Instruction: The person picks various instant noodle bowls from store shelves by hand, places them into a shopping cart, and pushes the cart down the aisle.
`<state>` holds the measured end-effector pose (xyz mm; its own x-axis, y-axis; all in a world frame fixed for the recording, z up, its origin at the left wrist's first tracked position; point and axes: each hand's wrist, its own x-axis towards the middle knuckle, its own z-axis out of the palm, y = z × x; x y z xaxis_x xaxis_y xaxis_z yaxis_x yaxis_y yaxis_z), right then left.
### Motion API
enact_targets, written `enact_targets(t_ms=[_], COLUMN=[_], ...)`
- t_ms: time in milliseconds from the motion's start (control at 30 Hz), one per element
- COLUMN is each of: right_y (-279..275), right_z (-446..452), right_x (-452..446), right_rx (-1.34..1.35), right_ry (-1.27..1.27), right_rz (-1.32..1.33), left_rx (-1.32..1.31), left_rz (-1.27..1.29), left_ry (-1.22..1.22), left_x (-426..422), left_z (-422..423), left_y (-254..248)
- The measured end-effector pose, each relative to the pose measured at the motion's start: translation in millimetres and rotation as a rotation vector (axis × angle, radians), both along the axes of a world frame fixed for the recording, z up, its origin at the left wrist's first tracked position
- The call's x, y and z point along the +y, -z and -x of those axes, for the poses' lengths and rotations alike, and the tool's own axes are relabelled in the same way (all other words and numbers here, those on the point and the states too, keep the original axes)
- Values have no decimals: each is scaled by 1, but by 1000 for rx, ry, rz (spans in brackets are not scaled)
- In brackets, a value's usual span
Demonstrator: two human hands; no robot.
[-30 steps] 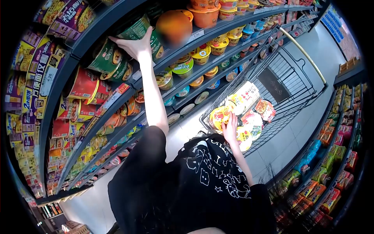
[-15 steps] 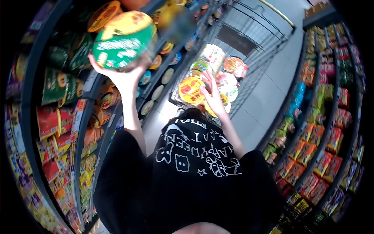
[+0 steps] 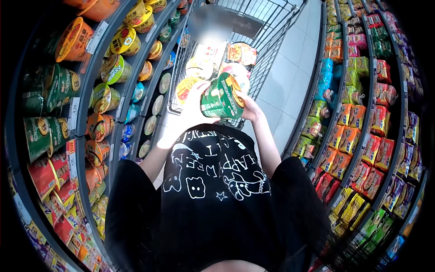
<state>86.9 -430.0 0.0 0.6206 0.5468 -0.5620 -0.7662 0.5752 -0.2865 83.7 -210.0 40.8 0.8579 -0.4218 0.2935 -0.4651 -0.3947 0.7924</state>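
Both hands hold a green instant noodle tub (image 3: 221, 100) in front of my chest, tilted with its yellow-orange top toward the right. My left hand (image 3: 194, 109) is wrapped round the left side of the tub. On the other side, the fingers of my right hand (image 3: 251, 109) press against the tub near its rim. Just beyond is the shopping cart (image 3: 265, 34), with a yellow noodle tub (image 3: 185, 88), a pale tub (image 3: 199, 68), and an orange and white pack (image 3: 241, 53) in it. The tub partly hides the things in the cart.
On the left, shelves hold orange tubs (image 3: 74, 40), yellow tubs (image 3: 125, 40) and green noodle packs (image 3: 45, 131). Another shelf on the right carries several rows of bagged noodles (image 3: 353, 118). A tiled floor (image 3: 294, 68) runs beside the cart.
My left hand has brought the green tub from the left shelf to in front of my chest. My right hand has left the tubs in the cart and now grips the green tub too.
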Motion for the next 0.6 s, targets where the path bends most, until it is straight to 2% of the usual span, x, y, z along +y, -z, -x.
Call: enact_targets(t_ms=[33,100,133,200,267,333,367,467,600], right_y=[5,-1,-4,-3,-9,3,12,51,98], right_z=[3,5,5,-8,-29,-56,-67,-91,-84], right_x=[-5,-9,-11,-23,-33,-45,-50,-58,-49], right_rx=[-35,-57,-80,-143,-180,-232,-206,4,125], right_ry=[10,30,44,77,133,180,222,330,420], right_rz=[-90,-99,-107,39,267,487,597,661,637], left_rx=[24,101,81,116,30,-77,-39,43,139], left_rz=[40,107,55,34,-34,-419,-606,-742,-878], left_ry=[20,29,34,29,23,-183,-250,-330,-284], left_x=[-2,-6,-7,-12,-6,7,10,19,19], left_z=[-4,-10,-13,-20,-29,-30,-30,-35,-31], left_y=[0,4,6,18,54,88,95,114,132])
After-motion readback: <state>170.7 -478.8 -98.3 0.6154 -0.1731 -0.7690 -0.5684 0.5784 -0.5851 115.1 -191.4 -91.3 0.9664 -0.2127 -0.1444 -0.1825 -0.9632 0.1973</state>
